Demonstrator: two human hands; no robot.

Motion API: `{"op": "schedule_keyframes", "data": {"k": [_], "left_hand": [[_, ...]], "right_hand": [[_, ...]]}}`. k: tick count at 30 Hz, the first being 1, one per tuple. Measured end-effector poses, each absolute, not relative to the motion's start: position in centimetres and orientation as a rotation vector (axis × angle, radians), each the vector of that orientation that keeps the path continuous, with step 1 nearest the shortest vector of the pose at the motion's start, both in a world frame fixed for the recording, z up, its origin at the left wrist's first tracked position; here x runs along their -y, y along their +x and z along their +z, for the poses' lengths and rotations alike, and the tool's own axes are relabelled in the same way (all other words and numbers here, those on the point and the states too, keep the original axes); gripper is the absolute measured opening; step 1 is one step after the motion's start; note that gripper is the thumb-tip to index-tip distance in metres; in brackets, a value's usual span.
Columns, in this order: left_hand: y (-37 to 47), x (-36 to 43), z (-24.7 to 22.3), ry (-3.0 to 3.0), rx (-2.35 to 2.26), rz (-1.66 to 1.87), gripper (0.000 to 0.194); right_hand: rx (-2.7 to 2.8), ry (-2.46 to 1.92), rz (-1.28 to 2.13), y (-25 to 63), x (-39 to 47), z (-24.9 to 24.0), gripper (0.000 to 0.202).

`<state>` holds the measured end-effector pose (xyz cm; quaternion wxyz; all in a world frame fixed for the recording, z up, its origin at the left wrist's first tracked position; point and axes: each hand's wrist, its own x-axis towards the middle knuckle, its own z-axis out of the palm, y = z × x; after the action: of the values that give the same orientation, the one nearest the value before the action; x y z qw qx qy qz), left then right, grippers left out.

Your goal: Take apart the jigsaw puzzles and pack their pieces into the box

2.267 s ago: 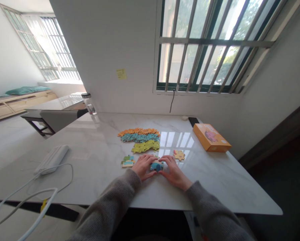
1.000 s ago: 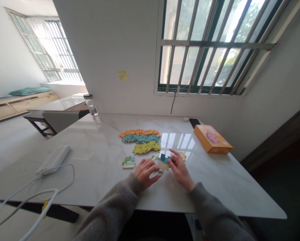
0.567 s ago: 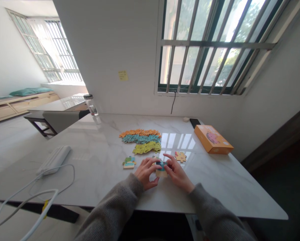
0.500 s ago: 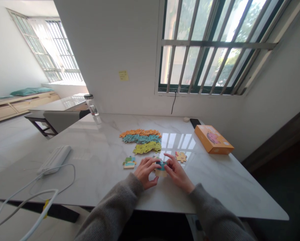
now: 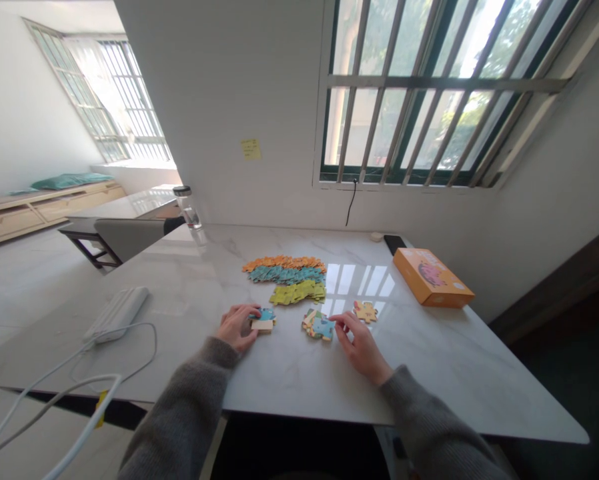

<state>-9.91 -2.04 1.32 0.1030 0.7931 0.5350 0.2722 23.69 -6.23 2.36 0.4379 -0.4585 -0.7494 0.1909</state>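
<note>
My left hand (image 5: pixel 238 327) is closed on a blue puzzle piece (image 5: pixel 267 314) at the small left pile, where a cream-coloured piece (image 5: pixel 262 325) also lies. My right hand (image 5: pixel 358 341) touches the right edge of a small pile of mixed pieces (image 5: pixel 319 325) with its fingertips; whether it grips a piece is too small to tell. Yellow pieces (image 5: pixel 365 311) lie just beyond that hand. Farther back are rows of orange pieces (image 5: pixel 284 261), teal pieces (image 5: pixel 287 274) and green pieces (image 5: pixel 298 292).
An orange box (image 5: pixel 432 277) stands at the right, with a black phone (image 5: pixel 394 244) behind it. At the left are a white power strip (image 5: pixel 117 313) and its cables (image 5: pixel 154 337). A clear bottle (image 5: pixel 188 208) stands at the back left corner.
My left hand has moved left from the middle pile to the left pile, where a blue piece now shows. My right hand has stayed by the middle pile. The view has shifted slightly.
</note>
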Motion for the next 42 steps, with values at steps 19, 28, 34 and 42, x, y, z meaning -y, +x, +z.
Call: {"op": "schedule_keyframes", "data": {"k": [19, 28, 34, 42], "left_hand": [[-2.9, 2.3, 1.7, 2.576, -1.169, 0.851, 0.038], [1.0, 2.6, 1.4, 2.583, -0.954, 0.912, 0.026], [0.8, 2.7, 0.6, 2.530, -0.951, 0.978, 0.032], [0.8, 2.1, -1.5, 2.544, -1.113, 0.941, 0.045]], "right_hand": [[2.053, -1.221, 0.412, 23.8, 5.9, 1.3, 0.025], [2.060, -1.054, 0.425, 23.8, 6.2, 1.7, 0.034], [2.114, -1.044, 0.411, 24.4, 5.9, 1.9, 0.030], [1.961, -1.288, 0.233, 32.2, 2.9, 1.9, 0.023]]}}
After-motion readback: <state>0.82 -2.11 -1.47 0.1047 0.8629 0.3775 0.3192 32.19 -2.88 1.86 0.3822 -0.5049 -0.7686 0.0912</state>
